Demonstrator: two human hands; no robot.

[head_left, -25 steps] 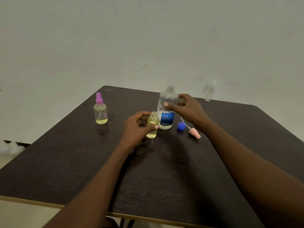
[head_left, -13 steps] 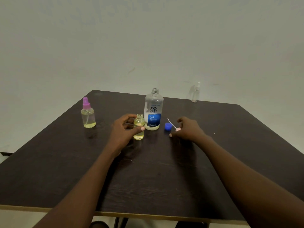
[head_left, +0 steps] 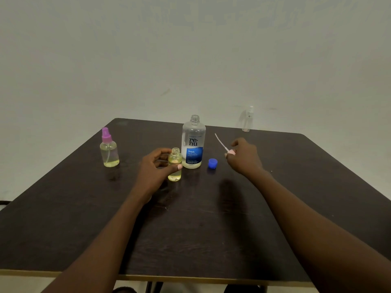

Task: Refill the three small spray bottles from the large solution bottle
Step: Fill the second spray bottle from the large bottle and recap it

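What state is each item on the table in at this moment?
Large bottle: upright, uncapped.
Blue cap: off, on table.
Open small bottle: upright, uncapped, held by left hand.
Pink sprayer: lifted in right hand.
Purple-topped bottle: capped.
Clear bottle: capped.

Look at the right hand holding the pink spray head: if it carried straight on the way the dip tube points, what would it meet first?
Probably the large solution bottle. The right hand aims its spray head up-left toward the bottle's upper body; depth is uncertain, so it may pass behind.

Three small spray bottles (head_left: 109, 152) (head_left: 175, 164) (head_left: 247, 120), the far one faint, one large bottle (head_left: 193, 142), one blue cap (head_left: 212, 163).
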